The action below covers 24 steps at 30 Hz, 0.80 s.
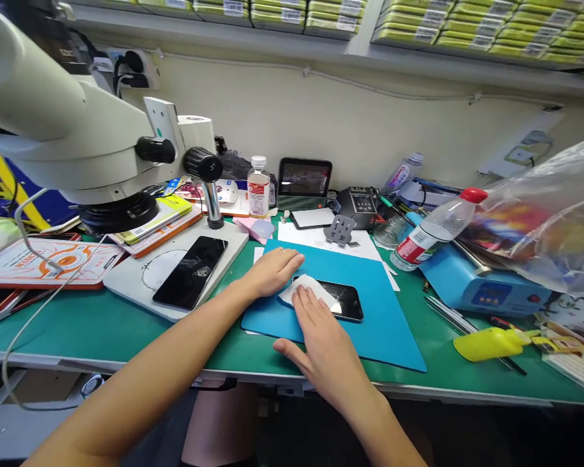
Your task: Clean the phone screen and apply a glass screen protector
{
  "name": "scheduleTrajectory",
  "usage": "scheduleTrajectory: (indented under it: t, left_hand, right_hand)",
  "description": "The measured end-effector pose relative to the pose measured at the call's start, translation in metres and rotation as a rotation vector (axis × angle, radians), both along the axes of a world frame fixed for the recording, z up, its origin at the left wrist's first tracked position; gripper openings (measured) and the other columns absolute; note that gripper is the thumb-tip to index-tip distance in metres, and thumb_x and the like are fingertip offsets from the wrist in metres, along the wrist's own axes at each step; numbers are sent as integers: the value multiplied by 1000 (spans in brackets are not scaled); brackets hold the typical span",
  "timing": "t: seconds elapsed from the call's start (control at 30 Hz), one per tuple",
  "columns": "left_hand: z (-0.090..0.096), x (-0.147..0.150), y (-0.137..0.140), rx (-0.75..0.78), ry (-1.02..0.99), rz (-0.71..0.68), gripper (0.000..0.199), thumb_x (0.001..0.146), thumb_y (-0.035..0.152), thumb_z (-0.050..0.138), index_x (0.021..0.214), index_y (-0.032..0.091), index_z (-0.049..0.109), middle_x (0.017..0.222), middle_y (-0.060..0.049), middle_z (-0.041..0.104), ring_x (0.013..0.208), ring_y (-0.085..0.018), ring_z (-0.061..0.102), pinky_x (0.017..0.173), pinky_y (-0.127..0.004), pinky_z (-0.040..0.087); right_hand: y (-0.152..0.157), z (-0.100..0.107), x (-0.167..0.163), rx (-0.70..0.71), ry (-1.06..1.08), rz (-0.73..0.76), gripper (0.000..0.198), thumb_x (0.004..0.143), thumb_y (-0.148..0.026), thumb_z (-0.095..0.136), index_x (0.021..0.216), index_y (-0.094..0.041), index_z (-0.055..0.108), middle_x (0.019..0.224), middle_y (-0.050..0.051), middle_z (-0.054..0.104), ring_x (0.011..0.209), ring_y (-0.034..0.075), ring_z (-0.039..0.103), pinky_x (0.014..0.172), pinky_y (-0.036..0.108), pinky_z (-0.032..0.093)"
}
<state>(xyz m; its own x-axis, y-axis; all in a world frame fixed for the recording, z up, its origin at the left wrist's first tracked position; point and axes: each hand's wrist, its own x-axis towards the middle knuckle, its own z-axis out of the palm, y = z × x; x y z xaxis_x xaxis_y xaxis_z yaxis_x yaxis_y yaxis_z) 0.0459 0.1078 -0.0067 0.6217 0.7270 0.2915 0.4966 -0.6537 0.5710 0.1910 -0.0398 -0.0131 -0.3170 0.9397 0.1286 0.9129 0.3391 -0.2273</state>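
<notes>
A smartphone with a dark glass screen lies flat on a blue mat. A white wipe covers its left part. My right hand presses the wipe against the screen with fingers stretched flat and the thumb spread to the left. Just left of the phone, my left hand rests by its end, fingers extended, apparently without gripping anything; whether its fingertips touch the phone I cannot tell. Another black phone lies on the white microscope base, left of my left forearm.
A microscope looms at the left. Behind the mat stand a drink bottle and a small screen. To the right are a red-capped bottle, a blue machine, tweezers and a yellow squeeze bottle.
</notes>
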Motion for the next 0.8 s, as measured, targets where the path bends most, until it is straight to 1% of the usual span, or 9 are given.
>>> scheduleTrajectory:
  t: [0.17,0.37,0.43,0.5,0.53,0.6,0.67,0.73,0.8]
  left_hand:
    - [-1,1,-2,-16,-17,-37,50,107,42,23,97,21,67,95,-6,72,94,-23,63,95,-39,46]
    - [-1,4,-7,-31,17,-147,47,106,48,28,101,22,67,101,-7,71,96,-24,62,90,-39,47]
    - [0,4,-10,-37,36,-197,43,104,51,35,106,23,67,104,-7,70,97,-24,62,90,-38,48]
    - [3,3,-12,-42,51,-242,40,99,56,49,114,23,66,110,-7,69,102,-25,61,91,-39,49]
    - [4,3,-13,-43,58,-262,44,94,59,57,118,23,65,113,-8,68,105,-26,61,92,-39,49]
    - [6,2,-15,-37,79,-301,58,84,62,69,127,24,62,120,-9,65,111,-28,59,95,-41,49]
    - [6,2,-15,-25,100,-335,69,78,62,76,133,25,59,124,-10,63,116,-30,57,98,-43,48]
    - [6,2,-14,-18,113,-348,73,77,60,78,137,25,57,126,-10,62,117,-31,56,101,-44,47]
    - [5,2,-14,-18,119,-349,72,78,58,78,138,25,55,127,-10,62,117,-31,55,102,-44,47]
  right_hand:
    - [-15,8,16,-52,23,-26,85,97,-67,39,155,-5,39,162,21,34,151,34,32,120,55,37]
    - [-38,10,54,-87,-17,-194,82,99,-66,35,154,-6,40,161,19,35,150,33,35,119,55,37]
    - [-44,8,62,-65,-37,-220,81,99,-65,36,154,-6,42,160,20,37,148,34,37,118,56,39]
    - [-51,6,65,-22,-58,-239,80,99,-65,38,152,-6,44,159,21,39,147,35,41,117,57,41]
    - [-54,5,65,-2,-67,-249,79,99,-64,38,152,-6,45,158,21,40,146,36,42,116,57,43]
    - [-58,5,65,21,-81,-269,79,100,-64,37,151,-5,46,157,20,43,143,36,46,114,56,45]
    - [-59,8,65,33,-94,-294,81,99,-67,36,149,-5,49,154,20,48,141,37,49,111,56,47]
    - [-58,12,64,45,-96,-328,82,96,-70,36,145,-6,54,149,20,55,137,39,52,106,56,51]
    - [-55,16,65,56,-83,-361,83,95,-72,38,143,-7,57,140,22,63,129,40,58,98,54,56]
